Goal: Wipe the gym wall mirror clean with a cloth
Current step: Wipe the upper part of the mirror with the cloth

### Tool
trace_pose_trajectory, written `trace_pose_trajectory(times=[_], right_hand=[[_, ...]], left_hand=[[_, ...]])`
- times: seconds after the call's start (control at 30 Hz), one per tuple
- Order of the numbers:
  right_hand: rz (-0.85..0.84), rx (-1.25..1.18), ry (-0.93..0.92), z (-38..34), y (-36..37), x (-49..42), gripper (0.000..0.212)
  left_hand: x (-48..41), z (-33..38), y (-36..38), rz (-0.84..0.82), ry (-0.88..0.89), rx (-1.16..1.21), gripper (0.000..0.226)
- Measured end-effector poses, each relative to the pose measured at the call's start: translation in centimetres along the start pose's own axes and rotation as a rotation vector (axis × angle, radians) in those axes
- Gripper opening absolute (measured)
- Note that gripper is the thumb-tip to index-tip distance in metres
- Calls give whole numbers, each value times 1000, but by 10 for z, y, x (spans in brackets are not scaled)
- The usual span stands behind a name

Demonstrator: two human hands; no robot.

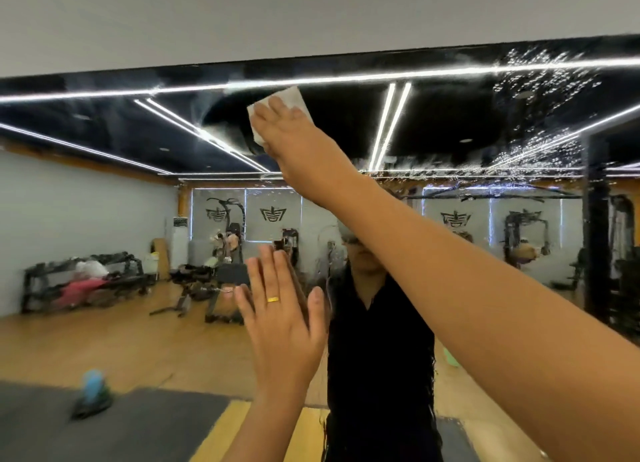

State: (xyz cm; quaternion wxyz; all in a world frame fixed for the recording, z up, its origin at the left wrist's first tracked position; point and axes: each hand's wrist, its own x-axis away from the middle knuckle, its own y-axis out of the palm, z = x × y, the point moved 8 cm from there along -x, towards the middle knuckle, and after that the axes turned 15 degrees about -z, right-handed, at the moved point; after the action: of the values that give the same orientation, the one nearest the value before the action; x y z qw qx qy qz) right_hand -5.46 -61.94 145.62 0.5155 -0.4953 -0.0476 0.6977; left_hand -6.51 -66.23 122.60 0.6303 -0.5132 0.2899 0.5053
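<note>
Wide gym wall mirror (104, 219) fills the view under a plain white wall strip (311, 11); it reflects wood flooring, racks and a black ceiling with LED strips. Right hand (287, 129) is up near the mirror's top edge, fingers straight, pressing a white folded cloth (289, 96) flat on the glass, not curled round it. Left hand (277, 326), wearing a gold ring (273, 299), is lower with its palm flat on the glass, holding nothing. Spray droplets (540, 77) cover the upper right; a smeared arc sits left of the cloth.

mirror (450, 122): glossy, smooth glass, partly wet-speckled
cloth (293, 96): white, matt, soft-looking fabric
ring (273, 299): shiny gold-coloured metal on your finger
</note>
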Motion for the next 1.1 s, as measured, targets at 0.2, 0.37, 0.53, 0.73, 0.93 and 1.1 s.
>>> trace_pose_trajectory(times=[0.2,0.37,0.53,0.73,0.93,1.1], right_hand=[[-22,211,-201,-64,22,-21,67],[-122,58,-300,-82,25,-27,59],[39,-7,-138,-33,-10,-32,69],[13,225,-111,-60,14,-58,69],[142,140,-8,-64,-9,-67,64],[81,205,28,-53,8,-58,71]], left_hand=[[2,-6,6,13,14,13,71],[2,-7,4,31,13,17,71],[5,-8,5,32,6,14,71],[3,-9,7,29,8,13,71],[4,-8,5,39,25,-12,74],[2,-14,5,40,8,-21,71]])
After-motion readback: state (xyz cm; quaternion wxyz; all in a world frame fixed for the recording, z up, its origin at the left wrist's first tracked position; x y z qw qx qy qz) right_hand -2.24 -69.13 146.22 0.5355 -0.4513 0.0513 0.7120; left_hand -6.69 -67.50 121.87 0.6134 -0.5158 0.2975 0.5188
